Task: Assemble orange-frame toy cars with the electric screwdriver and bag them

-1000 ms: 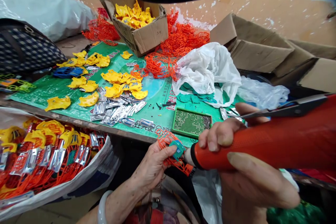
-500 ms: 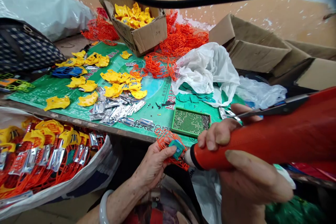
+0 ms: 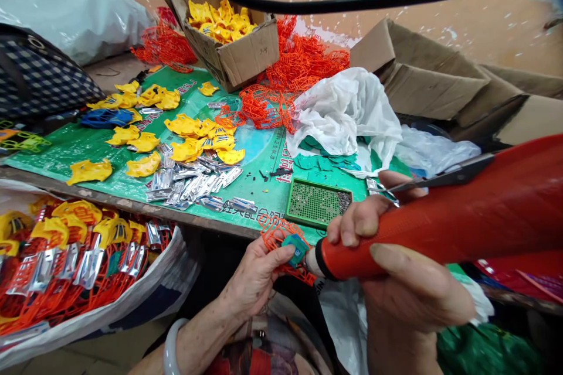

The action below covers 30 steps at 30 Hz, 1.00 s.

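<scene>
My left hand (image 3: 255, 272) pinches an orange plastic lattice frame (image 3: 275, 231) with a small teal plastic piece (image 3: 295, 248) on it, thumb on the teal piece. Wrapped around a large red electric screwdriver (image 3: 422, 228) is my right hand (image 3: 396, 281). Its white nose (image 3: 314, 262) meets the edge of the teal piece and frame; the exact contact point is hidden. Just beyond my hands, a green tray (image 3: 288, 211) holds small screws in rows of holes, some heaped at its right side.
Silver pieces (image 3: 197, 181) and yellow plastic parts (image 3: 187, 149) lie on the green-covered table. Behind are a carton (image 3: 248, 58) of yellow parts, orange frames (image 3: 303, 61) and a white bag (image 3: 343, 111). A sack (image 3: 145, 293) of assembled parts stands left. A black cable (image 3: 308, 7) crosses above.
The red screwdriver and my right hand have shifted slightly left, its nose staying against the teal piece. My left hand keeps its hold. The whole view has moved a little.
</scene>
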Motion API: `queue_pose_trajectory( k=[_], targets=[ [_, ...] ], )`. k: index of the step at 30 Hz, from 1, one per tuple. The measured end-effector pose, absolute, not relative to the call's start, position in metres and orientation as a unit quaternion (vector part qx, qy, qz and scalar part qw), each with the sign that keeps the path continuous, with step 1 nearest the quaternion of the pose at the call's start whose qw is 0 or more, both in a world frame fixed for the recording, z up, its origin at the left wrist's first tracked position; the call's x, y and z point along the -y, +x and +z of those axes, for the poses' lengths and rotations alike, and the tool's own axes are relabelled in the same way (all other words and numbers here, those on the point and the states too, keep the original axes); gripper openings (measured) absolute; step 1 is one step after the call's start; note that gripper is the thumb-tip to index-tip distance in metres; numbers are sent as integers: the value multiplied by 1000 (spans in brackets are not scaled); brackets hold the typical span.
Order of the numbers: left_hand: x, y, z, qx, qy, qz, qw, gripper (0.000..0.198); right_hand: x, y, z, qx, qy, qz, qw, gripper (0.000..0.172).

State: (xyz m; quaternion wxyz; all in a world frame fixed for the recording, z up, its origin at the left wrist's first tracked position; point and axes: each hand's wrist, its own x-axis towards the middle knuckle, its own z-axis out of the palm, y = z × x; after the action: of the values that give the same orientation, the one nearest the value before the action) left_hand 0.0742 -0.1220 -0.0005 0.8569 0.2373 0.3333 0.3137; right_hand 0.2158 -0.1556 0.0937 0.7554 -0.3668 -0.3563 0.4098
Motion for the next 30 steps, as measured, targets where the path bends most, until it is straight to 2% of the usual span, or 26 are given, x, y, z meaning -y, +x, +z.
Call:
queue_pose_trajectory(
  k=[11,16,30],
  targets=[
    [122,72,-3,-340,253,299,855,23,157,217,95,360,-366,406,756,48],
    [123,73,-3,-341,245,307,854,19,159,218,89,373,-341,420,754,44],
    [123,77,3,-357,245,312,846,20,159,217,89,375,-372,396,751,53]
  ],
)
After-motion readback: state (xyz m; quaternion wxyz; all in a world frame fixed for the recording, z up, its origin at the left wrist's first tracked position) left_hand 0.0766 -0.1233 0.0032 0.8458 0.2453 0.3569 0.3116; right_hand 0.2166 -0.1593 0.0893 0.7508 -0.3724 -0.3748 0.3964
